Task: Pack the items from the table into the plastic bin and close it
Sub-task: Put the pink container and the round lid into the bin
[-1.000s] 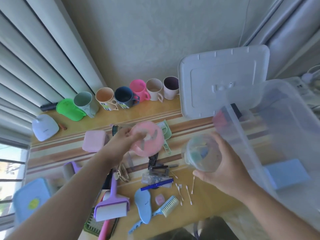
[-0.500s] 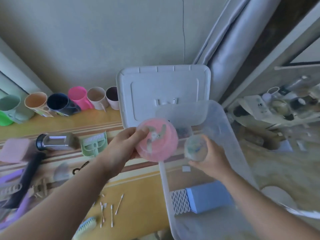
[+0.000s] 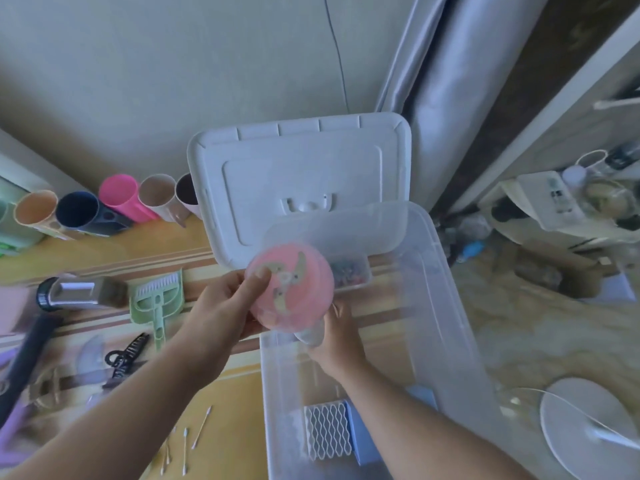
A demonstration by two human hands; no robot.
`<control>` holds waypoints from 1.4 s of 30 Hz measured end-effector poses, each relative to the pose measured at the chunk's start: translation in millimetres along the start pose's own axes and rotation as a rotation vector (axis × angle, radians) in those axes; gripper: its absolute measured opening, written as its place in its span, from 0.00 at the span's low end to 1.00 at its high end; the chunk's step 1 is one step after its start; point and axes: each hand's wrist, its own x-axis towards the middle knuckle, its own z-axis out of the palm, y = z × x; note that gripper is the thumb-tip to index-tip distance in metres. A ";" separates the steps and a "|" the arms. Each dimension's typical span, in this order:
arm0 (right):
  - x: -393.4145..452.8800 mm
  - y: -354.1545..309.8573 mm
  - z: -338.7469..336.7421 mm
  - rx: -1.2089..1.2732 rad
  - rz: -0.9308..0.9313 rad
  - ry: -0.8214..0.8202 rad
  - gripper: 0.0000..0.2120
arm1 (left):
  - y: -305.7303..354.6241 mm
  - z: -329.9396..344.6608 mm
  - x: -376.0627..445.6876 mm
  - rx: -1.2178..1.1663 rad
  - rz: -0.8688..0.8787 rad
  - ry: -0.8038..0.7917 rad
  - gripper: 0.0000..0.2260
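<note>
the left hand (image 3: 221,306) pinches a round pink container (image 3: 290,289), thumb on its patterned lid, held over the near left wall of the clear plastic bin (image 3: 446,306); the right hand (image 3: 337,336) is inside the bin, grip curled round a small clear jar (image 3: 310,334) mostly hidden under the pink one. best to lower the jar to the floor first, then set the pink container flat beside it. near to far the bin holds a blue box with a white mesh piece (image 3: 329,429) and a small clear box of coloured bits (image 3: 348,271). the white lid (image 3: 301,174) leans at the desk's far right corner, so closing is a long way off.
</note>
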 end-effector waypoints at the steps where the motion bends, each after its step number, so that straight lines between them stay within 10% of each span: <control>1: -0.7 1.8 -2.8 0.025 0.015 -0.038 0.49 | -1.6 -0.1 1.2 0.014 0.013 -0.004 0.44; 4: -8.7 -0.8 -37.1 0.125 0.081 -0.154 0.47 | 0.0 7.9 0.1 0.017 0.014 -0.030 0.44; 8: -29.8 -27.2 -119.4 0.743 0.343 -0.267 0.16 | 0.5 23.3 5.3 -0.006 -0.010 -0.063 0.33; 13: -54.7 -33.9 -192.0 1.250 0.570 -0.541 0.40 | -9.8 44.0 7.5 0.368 0.108 -0.312 0.32; 18: -64.8 -26.4 -196.5 1.399 0.564 -0.349 0.25 | -30.2 50.7 3.7 0.920 0.816 -0.476 0.31; 22: -75.2 -19.4 -185.6 1.278 0.633 -0.391 0.32 | -39.5 52.7 -2.0 1.098 0.988 -0.470 0.26; 26: -76.7 -7.9 -166.8 1.274 0.618 -0.280 0.43 | -46.0 45.1 -5.2 1.116 0.916 -0.406 0.32; 34: -50.7 7.5 -103.6 0.899 0.573 0.318 0.17 | -43.2 6.7 -5.2 1.112 0.566 0.163 0.38; 42: -23.8 37.1 -61.8 1.059 0.624 0.378 0.18 | -72.0 -20.4 -26.2 1.128 0.173 0.015 0.51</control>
